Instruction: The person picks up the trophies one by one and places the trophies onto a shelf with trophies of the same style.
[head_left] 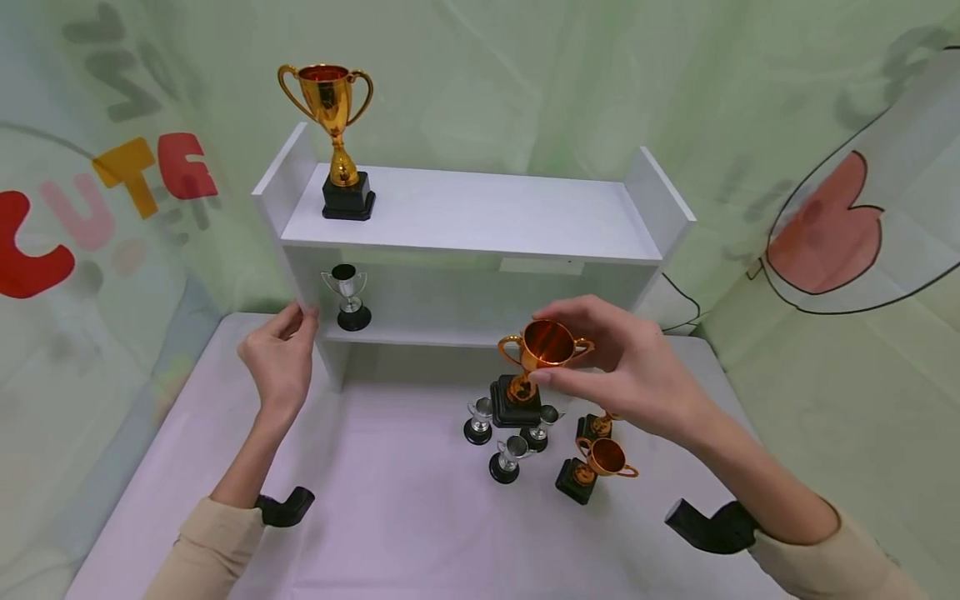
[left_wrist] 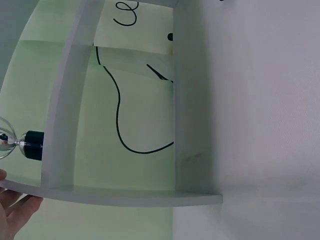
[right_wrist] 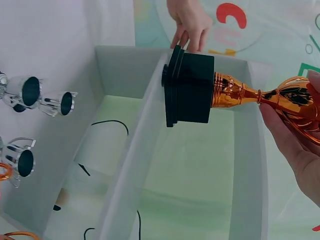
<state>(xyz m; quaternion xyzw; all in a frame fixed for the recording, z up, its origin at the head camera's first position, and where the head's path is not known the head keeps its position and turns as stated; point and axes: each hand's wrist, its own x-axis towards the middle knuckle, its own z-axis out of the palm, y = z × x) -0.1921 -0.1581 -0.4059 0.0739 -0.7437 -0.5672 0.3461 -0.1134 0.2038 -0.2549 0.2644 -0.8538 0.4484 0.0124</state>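
Observation:
My right hand (head_left: 630, 367) holds a gold trophy cup (head_left: 547, 343) by its upper part, in front of the white shelf unit (head_left: 487, 217). Its square black base (right_wrist: 192, 87) overlaps the shelf's board in the right wrist view. At the unit's left side panel, my left hand (head_left: 281, 354) pinches the front edge between thumb and fingers. Just right of that hand, a small silver trophy (head_left: 354, 317) stands upright on the middle shelf. A larger gold trophy (head_left: 330, 100) stands at the left end of the top shelf.
On the table below the held cup stand three small silver trophies (head_left: 510, 458). Beside them on the right are two gold trophies, one nearer (head_left: 606, 457) and one partly hidden behind it (head_left: 596, 427). A printed curtain (head_left: 480, 83) hangs behind the shelf unit.

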